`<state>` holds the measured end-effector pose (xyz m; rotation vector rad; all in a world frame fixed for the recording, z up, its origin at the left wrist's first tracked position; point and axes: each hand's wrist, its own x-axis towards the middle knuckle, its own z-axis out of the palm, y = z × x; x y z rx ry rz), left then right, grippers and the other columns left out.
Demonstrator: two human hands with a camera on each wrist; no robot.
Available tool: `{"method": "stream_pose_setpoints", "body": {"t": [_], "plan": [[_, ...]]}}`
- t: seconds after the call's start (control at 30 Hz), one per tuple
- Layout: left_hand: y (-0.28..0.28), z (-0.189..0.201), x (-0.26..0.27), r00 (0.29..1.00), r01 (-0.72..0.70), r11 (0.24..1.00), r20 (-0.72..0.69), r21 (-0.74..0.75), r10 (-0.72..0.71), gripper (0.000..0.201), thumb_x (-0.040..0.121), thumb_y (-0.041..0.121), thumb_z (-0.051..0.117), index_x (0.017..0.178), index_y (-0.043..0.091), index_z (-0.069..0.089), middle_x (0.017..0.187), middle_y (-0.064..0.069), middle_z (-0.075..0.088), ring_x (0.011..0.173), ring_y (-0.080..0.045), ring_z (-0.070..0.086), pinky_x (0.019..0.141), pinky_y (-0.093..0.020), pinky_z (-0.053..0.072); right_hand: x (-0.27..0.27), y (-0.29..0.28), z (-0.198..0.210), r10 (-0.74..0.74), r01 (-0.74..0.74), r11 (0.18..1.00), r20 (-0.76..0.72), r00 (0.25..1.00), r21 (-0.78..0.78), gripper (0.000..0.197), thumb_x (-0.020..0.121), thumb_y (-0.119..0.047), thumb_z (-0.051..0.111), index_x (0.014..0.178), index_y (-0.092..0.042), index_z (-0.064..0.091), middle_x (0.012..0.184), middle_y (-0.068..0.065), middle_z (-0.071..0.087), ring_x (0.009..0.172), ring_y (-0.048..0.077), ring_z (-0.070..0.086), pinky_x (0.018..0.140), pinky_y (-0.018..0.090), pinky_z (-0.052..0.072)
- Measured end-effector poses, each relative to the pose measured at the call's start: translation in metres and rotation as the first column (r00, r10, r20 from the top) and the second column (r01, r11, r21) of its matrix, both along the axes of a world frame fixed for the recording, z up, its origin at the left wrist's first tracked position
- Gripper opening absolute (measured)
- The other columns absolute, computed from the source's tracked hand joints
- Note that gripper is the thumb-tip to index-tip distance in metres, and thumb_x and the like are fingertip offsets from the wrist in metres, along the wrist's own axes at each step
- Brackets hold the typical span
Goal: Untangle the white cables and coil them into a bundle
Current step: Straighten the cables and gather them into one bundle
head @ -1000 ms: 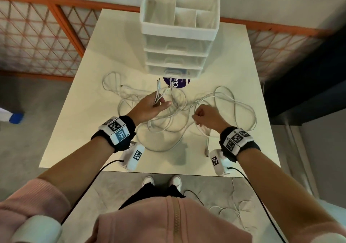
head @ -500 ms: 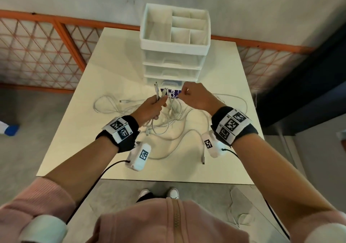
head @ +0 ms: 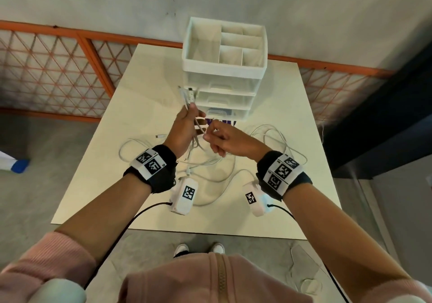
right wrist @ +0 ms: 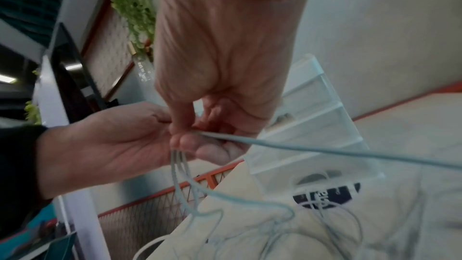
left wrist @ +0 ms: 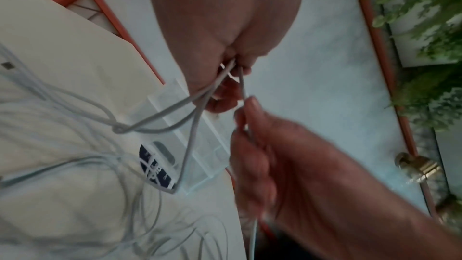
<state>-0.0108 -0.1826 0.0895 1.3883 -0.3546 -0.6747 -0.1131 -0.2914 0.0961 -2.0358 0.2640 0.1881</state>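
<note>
Several white cables (head: 210, 165) lie tangled on the cream table (head: 268, 209), with loops trailing right (head: 278, 137) and left (head: 127, 148). My left hand (head: 194, 116) is raised above the tangle and grips a few cable ends, whose plugs (head: 187, 94) stick up past the fingers. In the left wrist view, strands (left wrist: 200, 106) hang from that fist to a knot (left wrist: 117, 128). My right hand (head: 208, 135) is beside it and pinches one strand (right wrist: 325, 150) between thumb and forefinger (left wrist: 250, 106). That strand runs taut to the right.
A white drawer organizer (head: 224, 69) with an open divided top stands at the back of the table, a purple label (head: 224, 123) at its foot. A loose plug (head: 160, 136) lies left of the hands. An orange mesh fence (head: 58, 69) runs behind the table.
My left hand has lifted the gripped cable ends higher off the table. My right hand left the loops on the right, came across, and now pinches a strand next to the left hand.
</note>
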Motion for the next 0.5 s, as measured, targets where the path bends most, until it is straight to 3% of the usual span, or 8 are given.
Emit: {"method": "stream_pose_setpoints", "body": {"t": [0.1, 0.17, 0.23, 0.33, 0.4, 0.47, 0.5], "plan": [[0.011, 0.013, 0.021, 0.992, -0.119, 0.973, -0.073, -0.196, 0.107, 0.032, 0.104, 0.029, 0.027, 0.076, 0.016, 0.036, 0.051, 0.009, 0.048, 0.043, -0.008, 0.045, 0.059, -0.032, 0.054, -0.011, -0.018, -0.011, 0.042, -0.042, 0.997, -0.012, 0.999, -0.067, 0.024, 0.100, -0.025, 0.041, 0.083, -0.012, 0.051, 0.056, -0.003, 0.045, 0.045, 0.004, 0.040, 0.054, 0.017, 0.038], [0.024, 0.024, 0.038, 0.978, -0.209, 0.947, -0.062, -0.244, 0.200, 0.036, 0.104, 0.031, 0.026, 0.071, 0.018, 0.030, 0.047, 0.012, 0.032, 0.041, -0.006, 0.028, 0.046, -0.023, 0.042, -0.022, -0.038, -0.020, 0.023, -0.028, 0.992, -0.043, 0.999, -0.125, 0.028, 0.101, -0.023, 0.039, 0.080, -0.011, 0.053, 0.057, -0.002, 0.042, 0.046, 0.002, 0.039, 0.055, 0.015, 0.037], [0.038, 0.034, 0.055, 0.950, -0.308, 0.913, -0.040, -0.266, 0.309, 0.038, 0.104, 0.032, 0.026, 0.067, 0.020, 0.027, 0.048, 0.013, 0.025, 0.043, -0.006, 0.019, 0.041, -0.019, 0.025, -0.031, -0.060, -0.031, -0.003, -0.016, 0.982, -0.100, 0.995, -0.186, 0.030, 0.101, -0.024, 0.038, 0.076, -0.016, 0.054, 0.060, -0.001, 0.044, 0.051, 0.004, 0.043, 0.060, 0.017, 0.039], [0.052, 0.041, 0.068, 0.926, -0.343, 0.904, 0.067, -0.253, 0.371, 0.037, 0.103, 0.030, 0.030, 0.067, 0.022, 0.027, 0.046, 0.014, 0.025, 0.041, -0.003, 0.018, 0.038, -0.017, 0.019, -0.035, -0.081, -0.036, -0.076, 0.035, 0.972, -0.171, 0.982, -0.234, 0.033, 0.100, -0.027, 0.039, 0.073, -0.016, 0.055, 0.062, 0.001, 0.047, 0.057, 0.014, 0.047, 0.063, 0.022, 0.040], [0.052, 0.043, 0.061, 0.927, -0.244, 0.961, 0.259, -0.133, 0.271, 0.034, 0.100, 0.030, 0.042, 0.068, 0.022, 0.033, 0.045, 0.013, 0.027, 0.040, -0.004, 0.020, 0.039, -0.019, 0.022, -0.029, -0.078, -0.025, -0.080, 0.037, 0.966, -0.161, 0.984, -0.254, 0.034, 0.100, -0.028, 0.040, 0.078, -0.011, 0.059, 0.061, 0.000, 0.045, 0.057, 0.013, 0.044, 0.060, 0.021, 0.040], [0.045, 0.041, 0.047, 0.873, -0.118, 0.984, 0.486, 0.131, 0.040, 0.028, 0.090, 0.031, 0.062, 0.068, 0.023, 0.046, 0.049, 0.009, 0.031, 0.042, -0.007, 0.025, 0.043, -0.021, 0.024, -0.015, -0.065, -0.006, -0.023, -0.010, 0.961, -0.117, 0.993, -0.276, 0.033, 0.099, -0.029, 0.042, 0.084, -0.009, 0.063, 0.059, -0.004, 0.044, 0.054, 0.009, 0.041, 0.057, 0.018, 0.037], [0.040, 0.038, 0.038, 0.852, -0.049, 0.971, 0.517, 0.235, -0.083, 0.020, 0.083, 0.031, 0.070, 0.073, 0.023, 0.055, 0.049, 0.008, 0.034, 0.043, -0.008, 0.028, 0.045, -0.022, 0.025, -0.007, -0.056, 0.006, 0.019, -0.046, 0.955, -0.094, 0.995, -0.294, 0.032, 0.099, -0.030, 0.043, 0.086, -0.011, 0.065, 0.061, -0.007, 0.045, 0.054, 0.005, 0.042, 0.056, 0.014, 0.036]]}}
